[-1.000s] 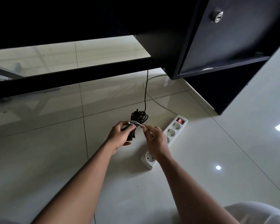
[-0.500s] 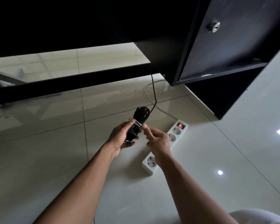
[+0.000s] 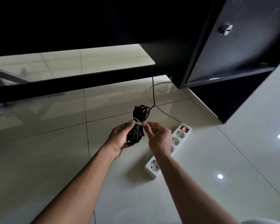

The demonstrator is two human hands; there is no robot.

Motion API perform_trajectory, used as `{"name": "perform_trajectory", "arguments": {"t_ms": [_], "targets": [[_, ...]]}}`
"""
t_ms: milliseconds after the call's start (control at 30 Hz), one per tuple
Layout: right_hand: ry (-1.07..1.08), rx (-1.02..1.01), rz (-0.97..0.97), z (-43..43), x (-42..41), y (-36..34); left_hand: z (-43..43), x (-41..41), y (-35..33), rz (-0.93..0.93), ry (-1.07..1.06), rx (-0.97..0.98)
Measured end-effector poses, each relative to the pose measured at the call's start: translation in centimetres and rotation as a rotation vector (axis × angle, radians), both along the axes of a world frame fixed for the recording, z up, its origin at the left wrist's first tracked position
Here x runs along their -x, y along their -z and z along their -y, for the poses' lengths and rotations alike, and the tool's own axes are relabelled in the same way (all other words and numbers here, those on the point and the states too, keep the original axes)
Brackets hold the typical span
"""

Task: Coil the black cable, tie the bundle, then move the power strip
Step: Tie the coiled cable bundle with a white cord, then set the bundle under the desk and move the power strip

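Observation:
A coiled black cable bundle (image 3: 139,120) stands upright above the tiled floor, its loose end running up to the dark desk. My left hand (image 3: 120,139) grips the lower half of the bundle. A thin white tie (image 3: 137,121) wraps around its middle. My right hand (image 3: 158,138) pinches the tie's end at the bundle's right side. The white power strip (image 3: 176,143) lies on the floor under my right hand, with a red switch at its far end and its white cord curving away toward the desk.
A dark desk (image 3: 103,26) with a low crossbar (image 3: 71,84) spans the top. A black cabinet (image 3: 233,54) with a keyed lock stands at the right. Glossy pale tiles (image 3: 39,159) cover the floor, and a white frame shows at far left.
The bundle has turned more upright and lifted slightly. My right hand has moved closer to the tie at the bundle's middle. The view has tilted a little.

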State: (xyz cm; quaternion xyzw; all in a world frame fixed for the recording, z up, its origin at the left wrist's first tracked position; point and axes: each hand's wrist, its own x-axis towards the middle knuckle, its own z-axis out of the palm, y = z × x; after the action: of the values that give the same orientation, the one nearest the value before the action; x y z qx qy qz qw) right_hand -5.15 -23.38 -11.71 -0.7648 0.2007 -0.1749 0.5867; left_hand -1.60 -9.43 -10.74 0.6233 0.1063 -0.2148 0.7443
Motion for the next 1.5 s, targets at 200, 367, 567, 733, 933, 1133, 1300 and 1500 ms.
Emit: {"name": "perform_trajectory", "arguments": {"t_ms": [200, 367, 567, 733, 933, 1133, 1300, 1500], "targets": [[-0.174, -0.265, -0.026, -3.3, -1.9, -1.0, -1.6, -1.9, -0.3, 0.194, -0.022, -0.131], [-0.193, -0.363, 0.029, -5.6, -5.0, -1.4, -4.3, -4.0, -1.4, 0.31, 0.034, -0.212], [-0.254, -0.306, 0.105, -7.4, -11.2, -1.9, -8.5, -10.2, -2.3, 0.524, -0.018, -0.505], [-0.325, -0.213, 0.214, -9.4, -17.6, -2.6, -13.4, -18.1, -1.5, 0.689, -0.165, -1.091], [-0.45, -0.072, 0.393, -11.3, -23.4, -4.3, -17.5, -24.6, -2.8, 0.764, -0.183, -1.517], [-0.562, 0.21, 0.412, -12.1, -28.9, -4.5, -19.0, -26.8, -1.3, 0.684, -0.226, -1.516], [-0.546, 0.627, 0.417, -12.1, -33.2, -3.9, -19.4, -27.3, -0.8, 0.722, -0.272, -1.467], [-0.522, 0.903, 0.461, -13.8, -36.5, -5.5, -19.5, -27.3, -0.5, 0.754, -0.305, -1.459]]}}
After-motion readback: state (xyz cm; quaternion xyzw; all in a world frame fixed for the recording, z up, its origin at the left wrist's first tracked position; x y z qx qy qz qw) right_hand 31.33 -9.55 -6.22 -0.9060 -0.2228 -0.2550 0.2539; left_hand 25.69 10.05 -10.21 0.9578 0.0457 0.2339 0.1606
